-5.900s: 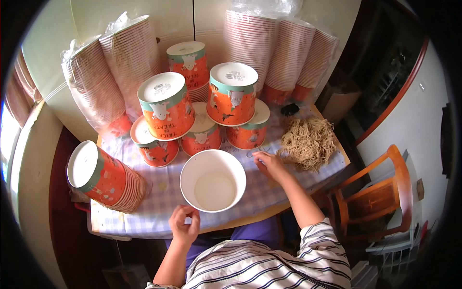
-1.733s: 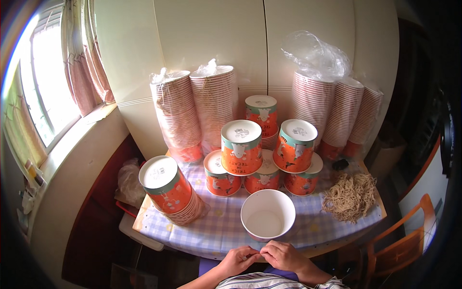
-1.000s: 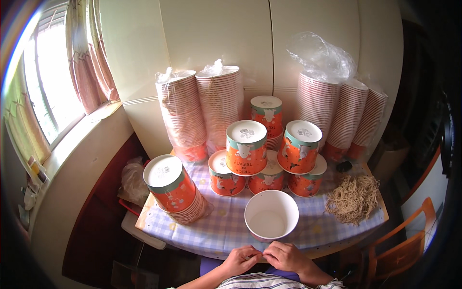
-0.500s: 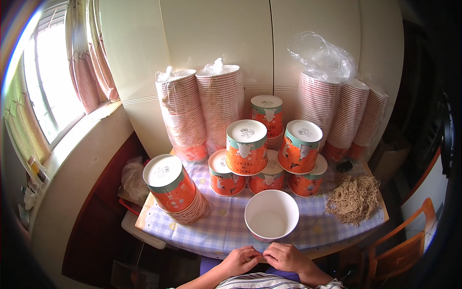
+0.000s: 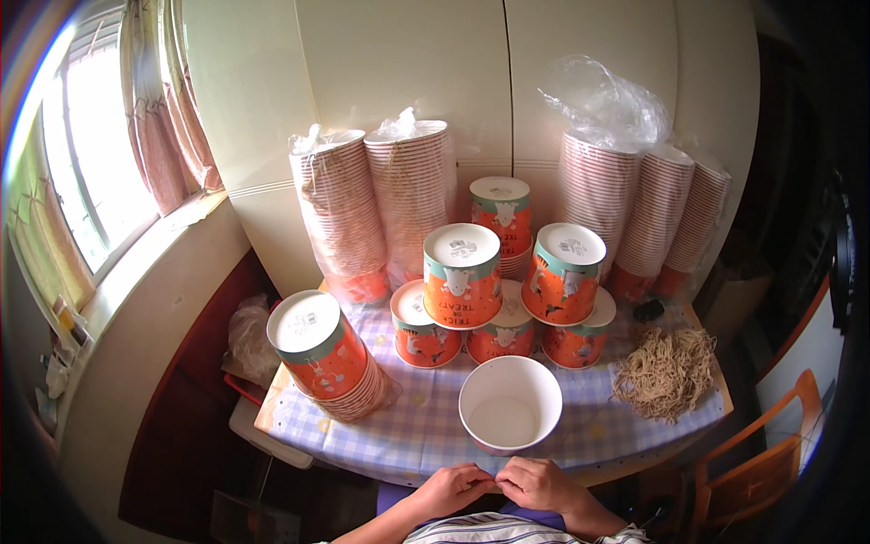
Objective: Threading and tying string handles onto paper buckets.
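My left hand (image 5: 453,488) and my right hand (image 5: 535,485) meet at the table's near edge, fingers curled and fingertips together. Whatever they may pinch is too small to make out. Just beyond them an open white paper bucket (image 5: 510,405) stands upright, its inside showing. Behind it, orange and green paper buckets stand upside down in a small pyramid, with one upper bucket (image 5: 462,276) at left and another upper bucket (image 5: 565,275) at right resting on a lower row. A heap of tan string (image 5: 666,374) lies to the right.
A leaning stack of upturned buckets (image 5: 319,349) stands at left. Tall bucket stacks in clear plastic (image 5: 337,213) rise at the back left, more wrapped stacks (image 5: 598,195) at the back right. A checked cloth (image 5: 421,417) covers the table. A wooden chair (image 5: 761,462) is at right.
The view has shifted very slightly. Both hands stay together at the table edge, and the buckets and string have not moved.
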Demonstrator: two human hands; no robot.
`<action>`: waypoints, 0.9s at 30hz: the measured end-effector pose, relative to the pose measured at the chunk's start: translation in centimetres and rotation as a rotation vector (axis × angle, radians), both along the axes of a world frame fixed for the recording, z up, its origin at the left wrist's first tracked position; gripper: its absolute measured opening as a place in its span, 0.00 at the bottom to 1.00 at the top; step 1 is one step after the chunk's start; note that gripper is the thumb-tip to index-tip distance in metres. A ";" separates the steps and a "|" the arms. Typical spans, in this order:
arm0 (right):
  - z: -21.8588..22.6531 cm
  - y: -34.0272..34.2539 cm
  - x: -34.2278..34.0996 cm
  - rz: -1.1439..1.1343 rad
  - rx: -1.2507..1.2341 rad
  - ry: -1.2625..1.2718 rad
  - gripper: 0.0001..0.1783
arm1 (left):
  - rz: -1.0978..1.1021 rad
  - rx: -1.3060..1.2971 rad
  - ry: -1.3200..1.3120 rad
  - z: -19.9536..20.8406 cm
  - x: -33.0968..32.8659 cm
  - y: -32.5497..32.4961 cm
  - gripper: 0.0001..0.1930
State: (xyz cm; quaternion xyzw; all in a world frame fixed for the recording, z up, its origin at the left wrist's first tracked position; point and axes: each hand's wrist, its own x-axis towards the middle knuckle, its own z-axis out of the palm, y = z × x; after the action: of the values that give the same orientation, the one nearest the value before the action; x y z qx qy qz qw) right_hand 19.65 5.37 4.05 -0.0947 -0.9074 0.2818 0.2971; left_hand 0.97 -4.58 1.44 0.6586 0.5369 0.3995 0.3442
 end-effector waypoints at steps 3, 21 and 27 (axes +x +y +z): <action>0.0 0.0 0.0 -0.001 -0.004 -0.003 0.07 | 0.001 -0.001 0.007 0.5 0.1 0.0 0.06; 0.2 0.0 0.0 -0.067 0.013 0.006 0.09 | 0.070 0.141 -0.121 -0.3 -1.3 0.7 0.05; 1.5 1.7 1.5 -0.160 0.002 0.061 0.13 | 0.442 0.037 -0.641 -3.7 -5.0 2.5 0.04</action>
State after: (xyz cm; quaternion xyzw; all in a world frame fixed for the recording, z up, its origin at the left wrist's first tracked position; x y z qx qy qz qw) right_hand 21.20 7.03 5.52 -0.1577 -0.8878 0.2590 0.3463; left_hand -4.05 -2.13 -2.23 0.3748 0.5239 0.6591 0.3882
